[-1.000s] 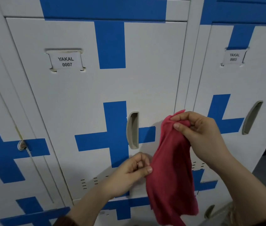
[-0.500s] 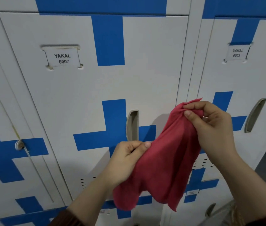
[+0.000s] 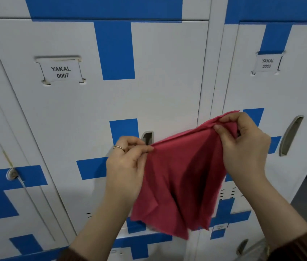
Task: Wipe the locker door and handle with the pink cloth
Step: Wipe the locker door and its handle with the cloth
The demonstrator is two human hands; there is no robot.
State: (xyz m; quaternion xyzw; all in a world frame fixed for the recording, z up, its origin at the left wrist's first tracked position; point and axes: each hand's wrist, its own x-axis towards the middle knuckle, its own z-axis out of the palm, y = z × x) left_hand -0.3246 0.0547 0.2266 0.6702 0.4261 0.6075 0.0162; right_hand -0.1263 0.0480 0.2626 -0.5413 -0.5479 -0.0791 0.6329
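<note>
The white-and-blue locker door (image 3: 73, 113) fills the background. At lower centre, your left hand (image 3: 126, 166) and right hand (image 3: 246, 147) each pinch the top edge of the pink cloth (image 3: 182, 176), holding it spread in front of the handle (image 3: 147, 137).

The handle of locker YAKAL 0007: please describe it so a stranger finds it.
Among the white lockers with blue crosses, find the door labelled YAKAL 0007. Its grey recessed handle stands right of the blue cross. Unlike door 0003's handle, its lower part is hidden by the left hand and pink cloth.
</note>
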